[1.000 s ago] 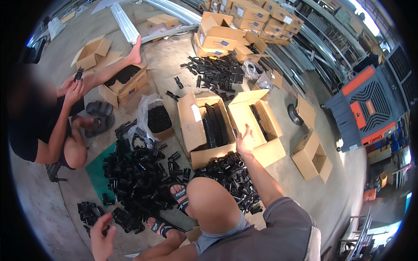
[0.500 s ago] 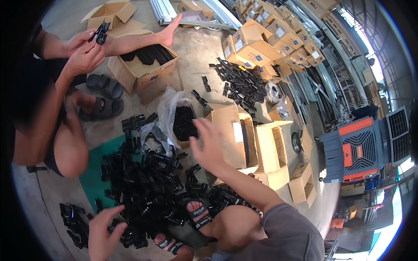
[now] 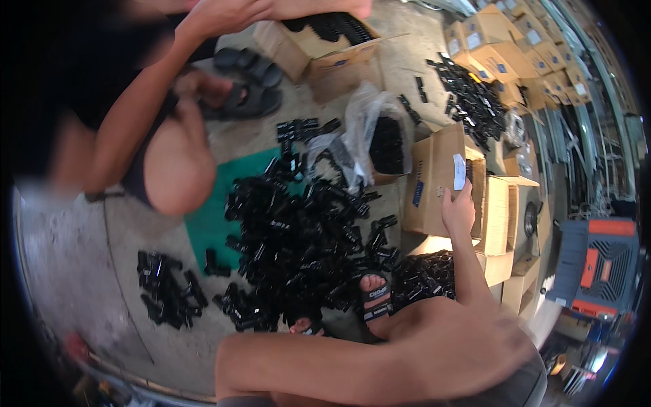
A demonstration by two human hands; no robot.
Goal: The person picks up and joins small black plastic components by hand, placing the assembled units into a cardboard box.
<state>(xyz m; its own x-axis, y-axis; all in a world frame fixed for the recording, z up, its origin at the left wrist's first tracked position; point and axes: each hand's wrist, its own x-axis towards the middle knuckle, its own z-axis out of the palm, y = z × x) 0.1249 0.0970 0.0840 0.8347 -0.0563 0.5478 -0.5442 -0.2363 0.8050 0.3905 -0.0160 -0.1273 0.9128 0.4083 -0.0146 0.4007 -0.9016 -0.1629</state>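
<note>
My right hand (image 3: 459, 211) is on the near side of an open cardboard box (image 3: 428, 178), fingers closed over the edge beside a white label (image 3: 460, 171). Black parts show inside that box. Across the bottom, a bare limb, apparently my left forearm, runs toward my right upper arm. My left hand (image 3: 498, 342) seems to be the blurred shape there, its fingers smeared by motion. In front of my sandalled feet (image 3: 376, 298) lies a large heap of black plastic parts (image 3: 291, 237), partly on a green mat (image 3: 210, 210).
At the left sits another person, whose hand (image 3: 227, 15) is at the top edge. A plastic-lined box (image 3: 400, 169) of black parts stands beyond the heap. Another pile of parts (image 3: 471, 95) lies farther back, near stacked cartons (image 3: 498, 44). A grey-and-orange machine (image 3: 600, 268) stands right.
My right hand has gone from above the heap's far edge to the box. My left arm has swung in from the lower left across my body. The view has shifted down and left.
</note>
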